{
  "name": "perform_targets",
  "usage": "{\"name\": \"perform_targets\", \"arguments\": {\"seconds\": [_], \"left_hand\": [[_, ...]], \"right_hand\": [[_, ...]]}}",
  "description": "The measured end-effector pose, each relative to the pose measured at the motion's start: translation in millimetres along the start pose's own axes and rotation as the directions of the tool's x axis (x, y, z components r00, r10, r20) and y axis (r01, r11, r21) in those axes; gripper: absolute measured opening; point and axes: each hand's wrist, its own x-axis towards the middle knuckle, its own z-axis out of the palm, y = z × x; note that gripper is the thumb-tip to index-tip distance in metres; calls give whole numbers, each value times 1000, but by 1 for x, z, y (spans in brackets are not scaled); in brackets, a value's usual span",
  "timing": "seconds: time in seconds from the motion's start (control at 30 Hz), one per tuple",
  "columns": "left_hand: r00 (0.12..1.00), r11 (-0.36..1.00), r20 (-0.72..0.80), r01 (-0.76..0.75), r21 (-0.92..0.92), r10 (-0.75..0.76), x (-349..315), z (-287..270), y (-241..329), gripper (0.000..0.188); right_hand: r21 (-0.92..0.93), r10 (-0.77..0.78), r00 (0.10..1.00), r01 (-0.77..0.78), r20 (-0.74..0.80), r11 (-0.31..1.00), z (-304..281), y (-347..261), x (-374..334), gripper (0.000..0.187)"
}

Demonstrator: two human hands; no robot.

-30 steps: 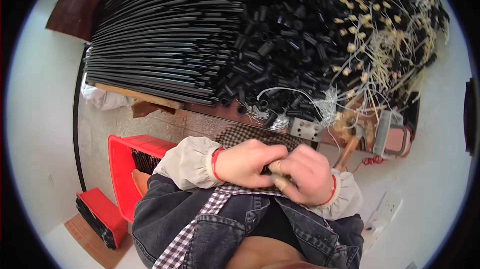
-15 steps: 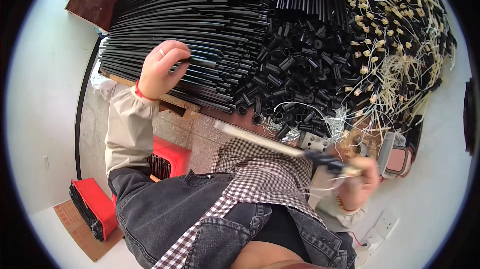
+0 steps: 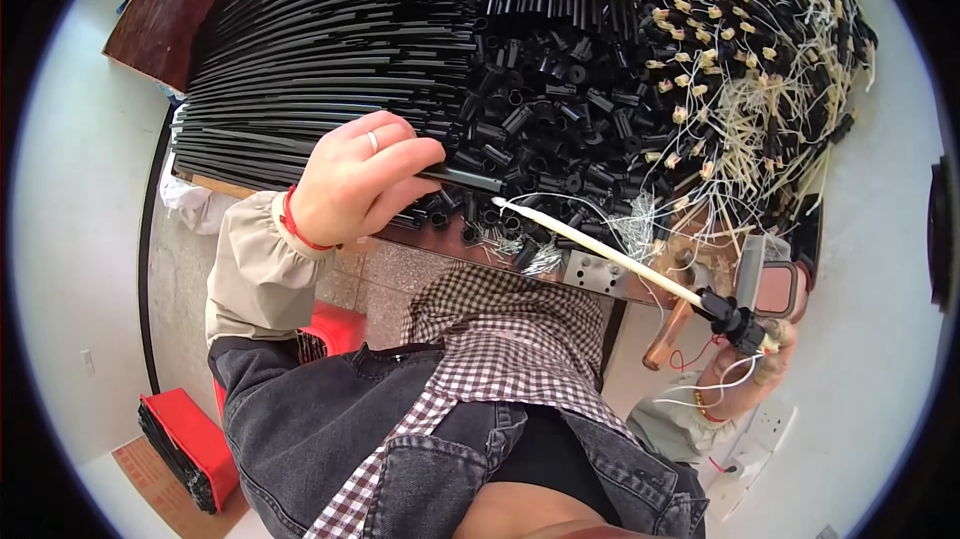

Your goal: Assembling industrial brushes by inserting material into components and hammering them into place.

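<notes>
My left hand [image 3: 360, 179] pinches a thin black tube [image 3: 472, 179] between thumb and fingers, its free end pointing right. At the lower right, my right hand [image 3: 765, 364] grips a black plastic socket piece [image 3: 730, 319] with white wires trailing from it. A long cream rod [image 3: 610, 257] runs out of that piece, up and to the left. Its pale tip lies close to the tube's free end, and I cannot tell whether they touch. Behind my left hand lies a broad stack of black tubes [image 3: 320, 69].
Short black cylindrical parts [image 3: 570, 109] are heaped mid-table, beside wired black pieces with cream connectors [image 3: 740, 49]. At the table's front edge are a metal block [image 3: 595, 274], a hammer [image 3: 665, 339] and a clear container [image 3: 768, 279]. A red bin [image 3: 195, 439] stands lower left.
My left hand has moved right with the black tube, off the stack. My right hand has shifted right, and the rod's tip has risen to near the tube's end.
</notes>
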Motion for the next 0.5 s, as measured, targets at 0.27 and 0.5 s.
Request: {"name": "perform_targets", "arguments": {"seconds": [0.27, 0.5], "left_hand": [[998, 995, 59, 6, -99, 0, 2, 16, 27, 39], [938, 947, 296, 246, -206, -179, 8, 62, 92, 50]], "right_hand": [[-60, 70, 997, -72, -36, 996, 13, 7, 0, 42], [-150, 515, 784, -496, 346, 855, 43, 45, 26, 15]]}}
